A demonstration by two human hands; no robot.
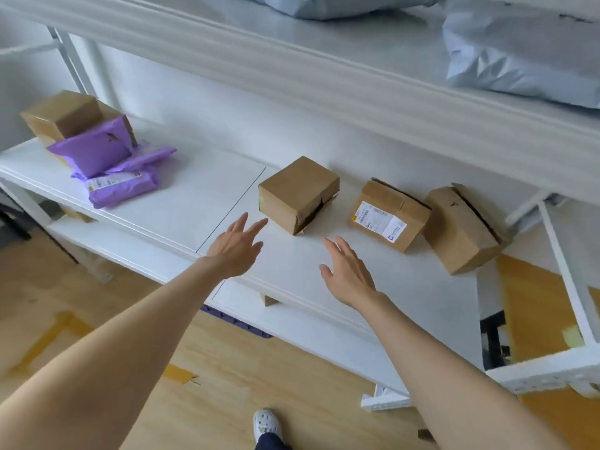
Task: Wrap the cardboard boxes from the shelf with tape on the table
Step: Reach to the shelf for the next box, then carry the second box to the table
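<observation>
Three brown cardboard boxes lie on the white shelf (181, 206). The nearest box (297, 193) sits in the middle, its side flap torn. A labelled box (388, 216) lies to its right, and a third box (461, 230) leans beside that with a loose flap. My left hand (237, 246) is open, fingertips just short of the middle box's left corner. My right hand (345, 272) is open too, below and right of that box, not touching it. Tape and table are out of view.
A fourth cardboard box (61, 116) stands at the shelf's far left behind several purple mailer bags (107, 164). Grey-blue bags (519, 50) lie on the upper shelf. A white shelf frame (565, 287) stands at right. Wooden floor and my shoe (266, 423) are below.
</observation>
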